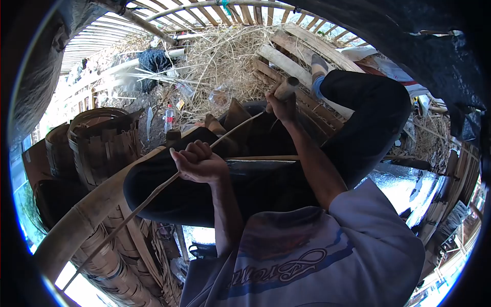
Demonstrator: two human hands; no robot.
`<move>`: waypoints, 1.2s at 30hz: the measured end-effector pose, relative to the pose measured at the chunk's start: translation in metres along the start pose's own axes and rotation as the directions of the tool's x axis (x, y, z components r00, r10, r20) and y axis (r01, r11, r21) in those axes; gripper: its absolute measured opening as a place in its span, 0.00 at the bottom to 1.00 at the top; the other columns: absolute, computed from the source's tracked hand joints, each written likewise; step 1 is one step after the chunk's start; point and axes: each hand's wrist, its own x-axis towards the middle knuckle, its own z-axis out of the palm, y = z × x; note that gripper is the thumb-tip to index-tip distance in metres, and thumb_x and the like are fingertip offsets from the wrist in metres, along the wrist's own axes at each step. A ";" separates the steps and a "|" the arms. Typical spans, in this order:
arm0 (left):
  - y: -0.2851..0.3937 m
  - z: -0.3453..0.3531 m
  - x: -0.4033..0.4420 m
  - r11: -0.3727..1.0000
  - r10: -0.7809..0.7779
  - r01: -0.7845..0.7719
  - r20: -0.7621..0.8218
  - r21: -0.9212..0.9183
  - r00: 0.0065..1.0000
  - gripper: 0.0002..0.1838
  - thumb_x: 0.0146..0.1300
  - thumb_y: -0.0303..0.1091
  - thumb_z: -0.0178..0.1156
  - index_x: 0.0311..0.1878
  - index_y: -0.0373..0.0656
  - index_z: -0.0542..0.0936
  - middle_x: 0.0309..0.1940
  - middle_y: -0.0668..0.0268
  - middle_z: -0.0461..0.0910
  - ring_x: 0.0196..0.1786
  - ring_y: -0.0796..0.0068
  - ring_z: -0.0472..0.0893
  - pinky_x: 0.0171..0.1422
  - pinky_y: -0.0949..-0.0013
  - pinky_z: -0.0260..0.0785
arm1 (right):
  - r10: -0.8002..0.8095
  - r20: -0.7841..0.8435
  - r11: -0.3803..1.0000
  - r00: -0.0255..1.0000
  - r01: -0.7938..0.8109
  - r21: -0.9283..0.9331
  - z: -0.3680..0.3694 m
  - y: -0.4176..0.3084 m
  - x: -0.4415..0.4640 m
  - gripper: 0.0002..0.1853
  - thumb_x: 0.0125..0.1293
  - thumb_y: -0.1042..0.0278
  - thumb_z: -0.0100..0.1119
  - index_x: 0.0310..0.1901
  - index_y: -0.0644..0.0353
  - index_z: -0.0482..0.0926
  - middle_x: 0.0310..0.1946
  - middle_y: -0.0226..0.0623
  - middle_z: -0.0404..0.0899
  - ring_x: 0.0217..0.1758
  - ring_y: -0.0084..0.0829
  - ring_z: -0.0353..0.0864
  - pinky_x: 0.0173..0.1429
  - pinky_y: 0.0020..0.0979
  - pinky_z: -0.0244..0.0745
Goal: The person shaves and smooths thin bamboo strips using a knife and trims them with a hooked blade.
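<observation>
My left hand is closed around a long, thin bamboo strip above my bent leg. The strip runs from the lower left, through that fist, up to my right hand. There my right fingers are wrapped round a thick, round wooden handle, whose end points up and away. Whatever the handle belongs to is mostly hidden by the hand and the dark trousers. The strip's far end meets the right hand, but I cannot tell whether those fingers touch it.
A thick bamboo pole curves along my left side, beside stacked woven bamboo baskets. Ahead lie straw shavings, a plastic bottle, a dark bundle of cord and wooden planks. A slatted fence stands behind.
</observation>
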 end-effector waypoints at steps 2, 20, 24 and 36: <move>-0.003 0.005 0.002 1.000 0.020 -0.020 -0.024 -0.009 1.000 0.27 0.69 0.42 0.40 0.13 0.53 0.46 0.08 0.76 0.44 0.12 0.85 0.41 0.17 0.75 0.34 | 0.014 -0.004 0.968 1.000 -0.013 0.249 0.010 -0.027 -0.005 0.06 0.55 0.79 0.59 0.26 0.61 0.71 0.18 0.29 0.73 0.21 0.19 0.75 0.25 0.23 0.70; -0.007 0.003 0.008 1.000 0.022 -0.023 -0.045 -0.014 0.999 0.27 0.69 0.41 0.42 0.13 0.53 0.46 0.08 0.76 0.43 0.12 0.84 0.41 0.17 0.76 0.34 | 0.098 -0.055 0.965 0.994 -0.081 0.248 0.009 0.009 0.005 0.06 0.55 0.78 0.58 0.27 0.60 0.70 0.14 0.29 0.71 0.13 0.21 0.72 0.18 0.24 0.66; -0.004 0.003 0.003 0.998 0.055 -0.055 0.013 0.036 0.998 0.26 0.69 0.44 0.43 0.16 0.53 0.46 0.09 0.77 0.41 0.13 0.84 0.41 0.18 0.75 0.34 | -0.001 -0.003 0.981 1.000 0.002 0.196 0.010 -0.014 0.003 0.07 0.54 0.78 0.61 0.27 0.59 0.71 0.19 0.29 0.73 0.22 0.21 0.76 0.27 0.25 0.71; -0.006 0.003 0.001 0.999 0.029 -0.029 -0.005 0.028 1.000 0.26 0.69 0.45 0.42 0.15 0.53 0.46 0.10 0.76 0.41 0.13 0.84 0.40 0.18 0.75 0.33 | -0.081 0.009 0.939 0.997 0.073 0.336 0.010 -0.041 -0.002 0.07 0.55 0.80 0.60 0.25 0.60 0.71 0.20 0.28 0.73 0.21 0.19 0.75 0.27 0.25 0.71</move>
